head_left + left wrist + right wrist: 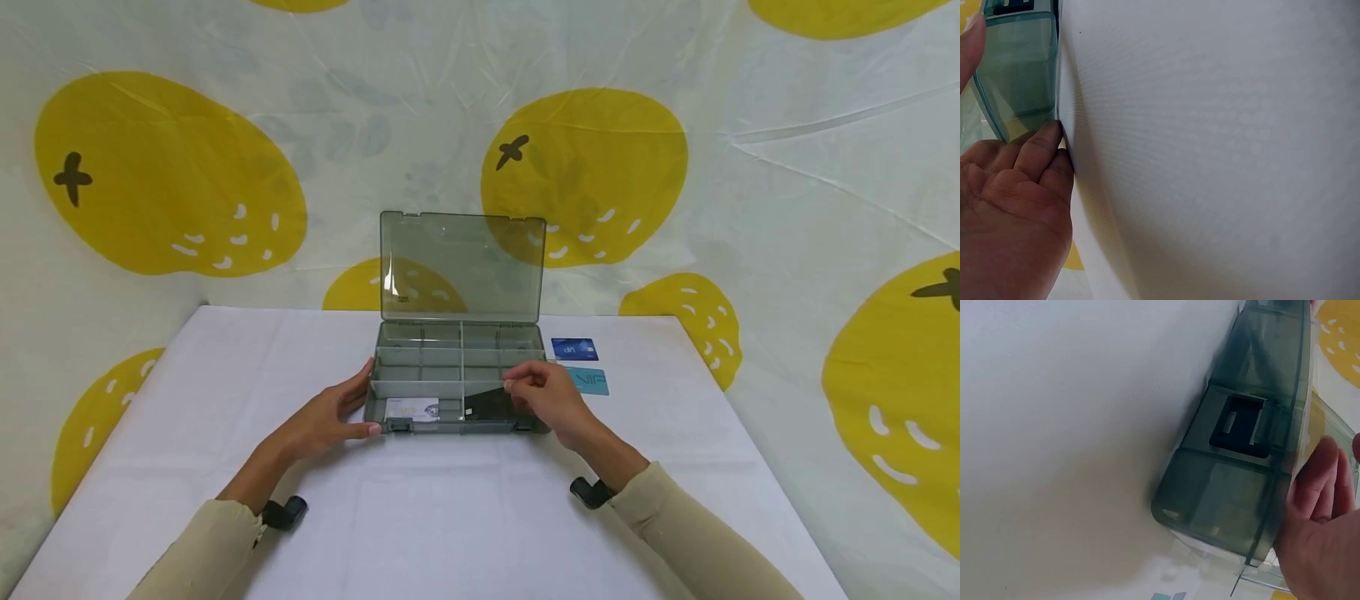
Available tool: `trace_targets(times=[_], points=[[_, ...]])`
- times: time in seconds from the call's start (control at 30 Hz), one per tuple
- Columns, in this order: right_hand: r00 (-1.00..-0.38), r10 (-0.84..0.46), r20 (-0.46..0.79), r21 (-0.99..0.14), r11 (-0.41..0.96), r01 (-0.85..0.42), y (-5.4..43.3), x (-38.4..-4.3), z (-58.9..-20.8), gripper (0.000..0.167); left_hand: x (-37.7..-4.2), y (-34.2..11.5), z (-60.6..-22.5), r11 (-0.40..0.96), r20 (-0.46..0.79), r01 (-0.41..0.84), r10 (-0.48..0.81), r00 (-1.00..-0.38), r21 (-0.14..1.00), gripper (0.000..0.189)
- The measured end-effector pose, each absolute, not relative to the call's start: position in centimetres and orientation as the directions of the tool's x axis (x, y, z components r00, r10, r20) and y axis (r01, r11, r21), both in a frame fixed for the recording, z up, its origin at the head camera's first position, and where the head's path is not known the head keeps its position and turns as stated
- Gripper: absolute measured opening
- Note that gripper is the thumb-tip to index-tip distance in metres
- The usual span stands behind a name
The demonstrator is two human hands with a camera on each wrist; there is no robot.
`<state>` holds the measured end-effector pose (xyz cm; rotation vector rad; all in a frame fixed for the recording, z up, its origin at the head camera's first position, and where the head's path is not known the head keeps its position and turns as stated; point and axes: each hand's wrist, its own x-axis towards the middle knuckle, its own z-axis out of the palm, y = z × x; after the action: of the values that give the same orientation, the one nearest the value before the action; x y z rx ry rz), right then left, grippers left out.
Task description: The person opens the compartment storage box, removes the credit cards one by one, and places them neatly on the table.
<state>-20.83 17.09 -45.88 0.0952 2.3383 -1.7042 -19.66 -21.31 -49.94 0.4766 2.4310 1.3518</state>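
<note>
A translucent grey-green divided plastic box (418, 389) stands on the table with its lid (461, 267) raised. My left hand (326, 421) holds the box's left front corner, thumb at the front and fingers along the side wall. Over the front right compartment, my right hand (551, 402) pinches a black card (486, 405) by its upper edge. The card slants into that compartment, and the hand covers its right part. A white card (411, 409) lies in the front left compartment. In the right wrist view, the box wall hides the black card.
Right of the box lie a dark blue card (574, 349) and a teal card (588, 381), the teal one partly behind my right hand. A white cloth covers the table (465, 517). Behind it hangs a curtain (420, 100) with yellow fruit prints.
</note>
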Motion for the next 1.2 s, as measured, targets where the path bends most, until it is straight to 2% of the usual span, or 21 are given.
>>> trace_targets(times=[0.57,1.0,1.2], points=[[-0.986,-0.046,-0.162,-0.942,0.306,0.14,16.1,-19.6,-46.0,0.031,-19.7,-21.5,-50.0,0.505,-0.099,0.152,0.436,-0.895,0.849,0.117],[-0.981,-0.139,-0.132,-0.924,0.376,0.071,16.3,-19.6,-45.9,0.03,-19.6,-21.5,-49.9,0.504,-0.099,0.148,0.431,-0.897,0.851,0.116],[-0.983,-0.124,-0.134,-0.925,0.373,0.079,17.9,-19.6,-45.4,0.03,-19.5,-21.4,-49.7,0.507,-0.101,0.15,0.434,-0.895,0.849,0.116]])
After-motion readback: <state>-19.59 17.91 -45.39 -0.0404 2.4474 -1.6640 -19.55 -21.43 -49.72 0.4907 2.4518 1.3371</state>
